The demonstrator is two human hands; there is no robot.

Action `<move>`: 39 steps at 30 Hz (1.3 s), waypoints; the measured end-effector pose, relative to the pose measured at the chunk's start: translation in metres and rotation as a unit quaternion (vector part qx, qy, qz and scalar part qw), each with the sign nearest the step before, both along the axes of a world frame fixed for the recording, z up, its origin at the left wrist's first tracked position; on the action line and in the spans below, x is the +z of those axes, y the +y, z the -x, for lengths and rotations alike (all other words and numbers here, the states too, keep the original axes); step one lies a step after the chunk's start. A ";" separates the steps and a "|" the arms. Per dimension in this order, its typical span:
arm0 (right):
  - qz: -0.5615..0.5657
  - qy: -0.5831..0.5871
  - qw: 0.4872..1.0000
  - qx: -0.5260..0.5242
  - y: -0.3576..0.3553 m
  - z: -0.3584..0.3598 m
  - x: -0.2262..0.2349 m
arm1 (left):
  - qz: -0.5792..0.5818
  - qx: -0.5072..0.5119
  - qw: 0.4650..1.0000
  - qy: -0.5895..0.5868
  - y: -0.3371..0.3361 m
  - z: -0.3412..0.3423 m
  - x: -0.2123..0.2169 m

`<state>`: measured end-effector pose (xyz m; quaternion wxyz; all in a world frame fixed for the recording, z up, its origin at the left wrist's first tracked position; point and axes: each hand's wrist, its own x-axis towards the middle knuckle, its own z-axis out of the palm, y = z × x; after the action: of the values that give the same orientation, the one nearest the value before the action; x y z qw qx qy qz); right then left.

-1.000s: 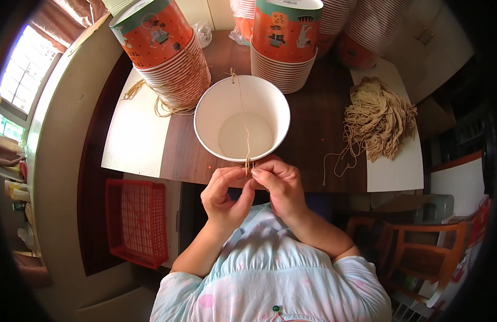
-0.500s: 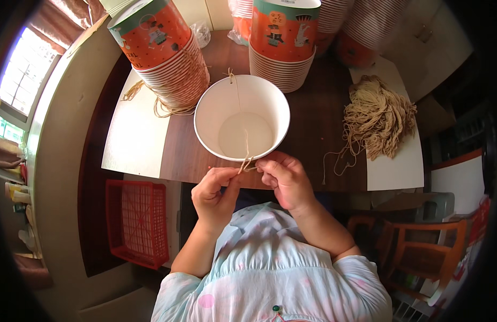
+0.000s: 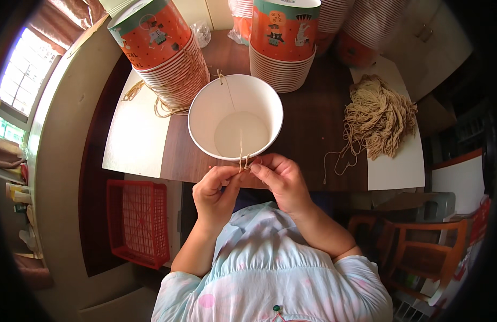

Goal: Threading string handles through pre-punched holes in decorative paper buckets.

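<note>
Brought together again at the desk's near edge, left hand (image 3: 215,192) and right hand (image 3: 280,180) pinching string (image 3: 242,156) on white cup (image 3: 235,117), knot-tying probably, tightening pull next.

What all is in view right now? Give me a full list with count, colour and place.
paper bucket: one, white inside, open, mid-table near the front edge
twine piece: one, tan, at the bucket's near rim, pinched by both hands
bucket stacks: at least two clear, orange and teal, rear left and rear centre; more at rear right, partly cut off
twine bundle: one, tan, right side of table
loose twine: tan, by the left stack
table: dark wood with white sheets at both ends
crate: one, red, on the floor at left
chair: wooden, lower right
left hand, right hand: both pinching the twine piece
</note>
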<state>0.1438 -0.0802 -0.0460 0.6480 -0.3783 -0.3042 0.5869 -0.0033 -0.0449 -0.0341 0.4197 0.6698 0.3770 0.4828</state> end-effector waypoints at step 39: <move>-0.262 -0.606 0.726 -0.191 0.010 -0.004 0.047 | 0.057 -0.194 0.909 -0.364 0.038 -0.002 0.043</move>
<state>0.1478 -0.0704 0.0008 0.4971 -0.5191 -0.6953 -0.0066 -0.0014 -0.0065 0.0093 0.6510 0.4825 0.0878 0.5794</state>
